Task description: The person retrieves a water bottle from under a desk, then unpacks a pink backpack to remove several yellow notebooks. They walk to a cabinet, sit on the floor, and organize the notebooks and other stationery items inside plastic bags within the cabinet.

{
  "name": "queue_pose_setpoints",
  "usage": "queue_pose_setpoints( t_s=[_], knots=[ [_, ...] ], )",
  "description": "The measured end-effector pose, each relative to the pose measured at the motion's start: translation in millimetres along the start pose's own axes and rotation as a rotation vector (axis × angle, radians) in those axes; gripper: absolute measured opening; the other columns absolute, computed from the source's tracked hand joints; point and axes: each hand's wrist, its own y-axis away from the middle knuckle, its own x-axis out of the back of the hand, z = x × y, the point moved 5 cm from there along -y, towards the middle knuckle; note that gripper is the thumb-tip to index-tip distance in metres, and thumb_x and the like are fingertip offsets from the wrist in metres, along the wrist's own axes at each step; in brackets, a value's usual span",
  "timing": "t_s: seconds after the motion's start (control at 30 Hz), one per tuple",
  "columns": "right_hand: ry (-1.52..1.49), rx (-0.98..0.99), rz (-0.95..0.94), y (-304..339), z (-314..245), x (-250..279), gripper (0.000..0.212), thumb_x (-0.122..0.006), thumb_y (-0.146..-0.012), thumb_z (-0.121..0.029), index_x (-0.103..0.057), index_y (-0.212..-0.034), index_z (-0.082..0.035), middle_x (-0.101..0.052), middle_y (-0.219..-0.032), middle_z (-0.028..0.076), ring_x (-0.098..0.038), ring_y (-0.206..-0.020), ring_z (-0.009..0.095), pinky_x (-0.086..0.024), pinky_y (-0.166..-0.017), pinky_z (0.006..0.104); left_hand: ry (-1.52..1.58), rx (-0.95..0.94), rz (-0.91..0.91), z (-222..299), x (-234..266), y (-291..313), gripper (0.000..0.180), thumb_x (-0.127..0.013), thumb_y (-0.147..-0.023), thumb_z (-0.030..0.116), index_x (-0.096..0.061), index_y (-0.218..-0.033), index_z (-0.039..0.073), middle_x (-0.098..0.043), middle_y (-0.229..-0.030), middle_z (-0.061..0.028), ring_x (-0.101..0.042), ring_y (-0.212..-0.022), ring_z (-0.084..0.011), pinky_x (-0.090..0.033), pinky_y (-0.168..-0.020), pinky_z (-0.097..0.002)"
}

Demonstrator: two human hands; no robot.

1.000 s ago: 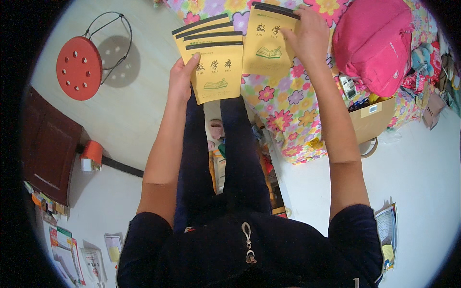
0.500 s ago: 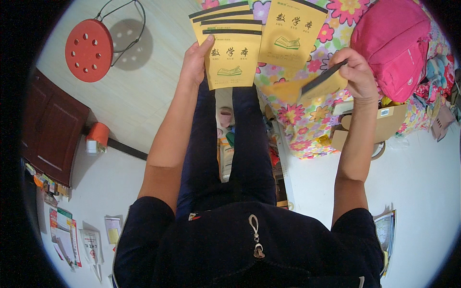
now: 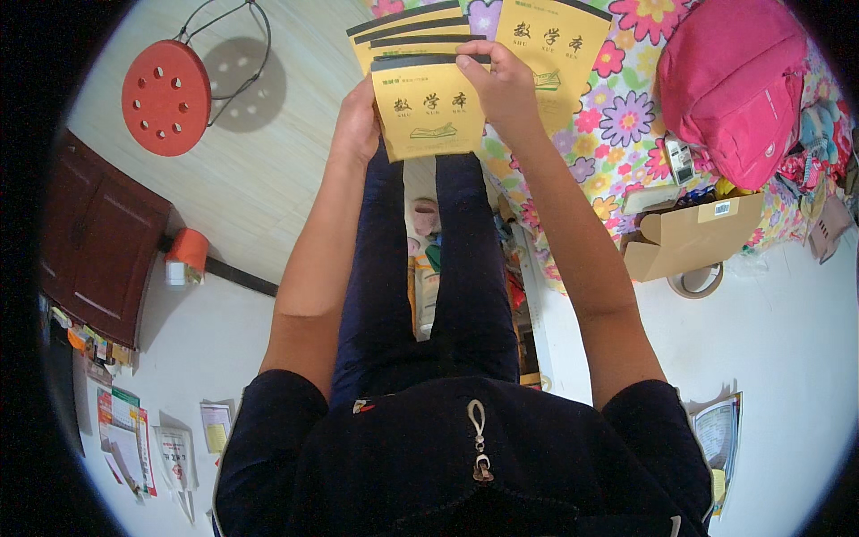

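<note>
My left hand (image 3: pixel 358 125) is closed on the left edge of several yellow exercise books with dark spines. Some of these books (image 3: pixel 410 29) fan out beyond the front one, their dark top edges stepped one behind another. My right hand (image 3: pixel 503 85) pinches the upper right corner of the front yellow exercise book (image 3: pixel 428 112), which lies over the others and hides most of them. Just right of that hand, another yellow exercise book (image 3: pixel 573 40) rests on the flowered cloth, partly covered by my right hand and wrist.
The flowered cloth (image 3: pixel 628 119) carries a pink backpack (image 3: pixel 729 85) at the far right. Nearer stands an open cardboard box (image 3: pixel 702 234), with a tape roll (image 3: pixel 696 282) beside it. A red stool (image 3: pixel 166 97) is at the far left, a dark brown cabinet (image 3: pixel 98 242) nearer.
My right hand has swung left from over the flowered cloth, bringing one exercise book onto the front of those in my left hand. The left hand has barely shifted.
</note>
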Motion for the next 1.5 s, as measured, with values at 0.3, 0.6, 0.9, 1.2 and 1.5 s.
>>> queue_pose_setpoints(
  t_s=[0.3,0.6,0.9,1.2,1.5],
  knots=[
    [0.412,0.422,0.295,-7.5,-29.3,30.5,0.018,-0.061,-0.079,-0.016,-0.061,-0.094,-0.006,-0.060,-0.076,0.006,-0.054,-0.063,0.011,-0.044,-0.060,0.0239,-0.152,-0.045,-0.127,-10.8,8.4,-4.9,0.034,-0.054,-0.087,0.026,-0.052,-0.111,0.003,-0.060,-0.104,-0.0065,-0.058,-0.093,-0.0142,-0.047,-0.078,-0.0268],
    [0.800,0.459,0.333,-44.3,-41.3,137.2,0.048,-0.062,-0.069,-0.011,-0.047,-0.114,-0.002,-0.049,-0.109,0.018,-0.047,-0.100,0.033,-0.038,-0.087,0.0389,-0.053,-0.004,-0.123,-6.8,2.7,2.9,0.037,-0.055,-0.086,0.025,-0.049,-0.113,0.000,-0.060,-0.105,-0.0093,-0.060,-0.092,-0.0165,-0.049,-0.077,-0.0284],
    [0.428,0.144,0.261,-38.3,-56.4,143.2,0.028,-0.064,-0.068,-0.008,-0.051,-0.092,-0.003,-0.050,-0.095,0.014,-0.051,-0.090,0.025,-0.040,-0.079,0.0369,0.077,0.062,-0.202,-16.3,-0.8,1.0,0.044,-0.051,-0.088,0.030,-0.046,-0.120,0.001,-0.055,-0.115,-0.0105,-0.053,-0.105,-0.0192,-0.045,-0.088,-0.0317],
    [-0.320,-0.061,0.021,-20.3,-2.1,139.0,0.027,-0.052,-0.087,-0.018,-0.049,-0.107,-0.001,-0.058,-0.085,-0.001,-0.051,-0.070,0.006,-0.040,-0.065,0.0213,0.081,0.047,-0.193,-14.6,-6.8,3.5,0.045,-0.050,-0.088,0.032,-0.045,-0.121,0.001,-0.054,-0.116,-0.0101,-0.053,-0.105,-0.0195,-0.043,-0.089,-0.0324],
    [-0.289,-0.235,-0.081,7.9,16.9,125.1,0.029,-0.050,-0.087,-0.015,-0.048,-0.114,-0.004,-0.057,-0.089,-0.002,-0.042,-0.065,0.002,-0.032,-0.054,0.0174,0.021,0.070,-0.151,-13.3,-6.4,6.9,0.046,-0.048,-0.090,0.032,-0.042,-0.124,0.002,-0.052,-0.120,-0.0100,-0.051,-0.109,-0.0205,-0.042,-0.091,-0.0332]
  ],
)
